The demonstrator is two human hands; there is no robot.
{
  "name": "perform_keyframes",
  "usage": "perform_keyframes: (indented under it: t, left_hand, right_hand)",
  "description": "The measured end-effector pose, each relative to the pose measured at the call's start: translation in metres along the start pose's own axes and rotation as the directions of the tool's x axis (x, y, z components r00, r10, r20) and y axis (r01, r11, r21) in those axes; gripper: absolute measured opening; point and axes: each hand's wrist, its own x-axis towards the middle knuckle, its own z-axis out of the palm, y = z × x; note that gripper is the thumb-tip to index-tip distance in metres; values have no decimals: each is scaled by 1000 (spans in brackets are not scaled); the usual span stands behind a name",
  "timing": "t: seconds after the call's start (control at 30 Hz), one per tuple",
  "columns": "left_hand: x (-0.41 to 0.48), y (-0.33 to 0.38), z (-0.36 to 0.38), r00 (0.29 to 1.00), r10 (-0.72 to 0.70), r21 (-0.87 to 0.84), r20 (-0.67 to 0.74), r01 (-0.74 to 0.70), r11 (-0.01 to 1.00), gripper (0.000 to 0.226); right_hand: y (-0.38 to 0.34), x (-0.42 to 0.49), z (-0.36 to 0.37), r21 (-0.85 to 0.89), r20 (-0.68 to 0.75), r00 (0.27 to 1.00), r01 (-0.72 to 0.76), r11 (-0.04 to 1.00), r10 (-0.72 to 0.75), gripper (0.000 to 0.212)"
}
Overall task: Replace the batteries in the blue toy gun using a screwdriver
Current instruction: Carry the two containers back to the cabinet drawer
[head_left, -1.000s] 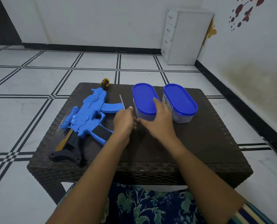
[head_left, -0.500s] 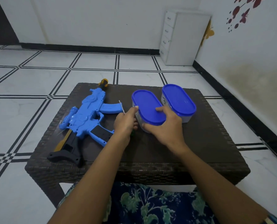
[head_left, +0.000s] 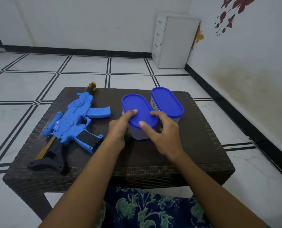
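My left hand (head_left: 118, 130) and right hand (head_left: 165, 132) clamp their fingers (head_left: 132, 112) round the near box (head_left: 137, 134), maybe to pop its lid (head_left: 137, 104). The blue toy gun (head_left: 74, 119) lies on the bench (head_left: 194, 145), just left.

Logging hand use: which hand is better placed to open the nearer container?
Probably the right hand: its thumb and fingers curl round the lid. The left hand only touches its edge with one fingertip.
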Motion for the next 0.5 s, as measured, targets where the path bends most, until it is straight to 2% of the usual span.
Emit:
perform_keyframes:
  t: [0.1,0.17,0.2,0.27,0.37,0.43,0.5]
  left_hand:
    - [-1,1,0,999,40,37,-26,-39,999,43]
    - [-3,3,0,998,47,66,-34,-45,997,37]
    - [-3,3,-2,998,49,79,-34,-46,996,37]
    - [-2,4,-3,998,56,102,-41,-52,993,43]
    - [-1,2,-3,996,79,153,-37,-72,986,50]
    - [-3,1,-2,996,83,172,-22,-78,982,51]
    - [-2,1,-2,997,81,179,-14,-78,981,56]
  right_hand:
    - [1,8,-6,-16,-206,978,21,1000,-24,40]
    - [7,18,-14,-77,-394,917,40,996,-67,26]
    - [14,24,-19,-70,-463,885,4,998,-36,26]
    - [33,38,-26,2,-532,836,-153,988,131,36]
    - [52,48,-32,176,-421,784,-423,889,457,50]
    - [54,50,-30,237,-287,801,-471,850,524,39]
    - [50,51,-28,241,-253,811,-476,846,528,33]
